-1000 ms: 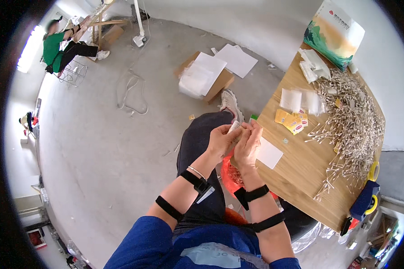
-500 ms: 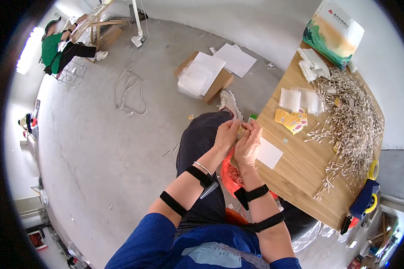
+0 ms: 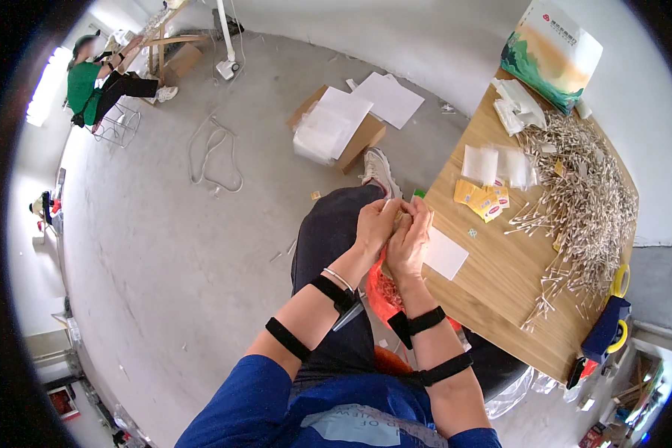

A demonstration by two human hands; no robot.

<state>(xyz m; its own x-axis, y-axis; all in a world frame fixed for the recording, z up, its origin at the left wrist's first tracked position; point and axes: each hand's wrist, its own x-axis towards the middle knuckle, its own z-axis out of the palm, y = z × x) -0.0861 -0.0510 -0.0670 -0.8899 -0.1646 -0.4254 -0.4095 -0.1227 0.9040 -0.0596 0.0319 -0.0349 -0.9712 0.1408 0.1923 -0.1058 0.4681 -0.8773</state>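
Observation:
My left hand [image 3: 377,225] and my right hand [image 3: 408,245] meet above my lap, just off the table's near left edge. Their fingers are bent and closed together around something small that they mostly hide; I cannot make out what it is. Below them a red plastic bag [image 3: 376,300] hangs open, with small pale pieces inside. Beside my right hand a white card [image 3: 446,254] lies at the table's edge. Farther along the wooden table [image 3: 493,287] are yellow packets [image 3: 482,200], clear plastic sleeves [image 3: 481,165] and a large heap of cotton swabs [image 3: 586,198].
A blue tape dispenser [image 3: 605,330] sits at the table's right corner, and a printed white-and-green bag [image 3: 551,58] stands at the back. On the floor, cardboard [image 3: 364,143] lies under white sheets [image 3: 390,100]. A person in green [image 3: 86,91] sits far left.
My fingers have closed in a little, and the small pale thing glimpsed between them is now mostly covered. The view has shifted slightly; the things on the table lie as before.

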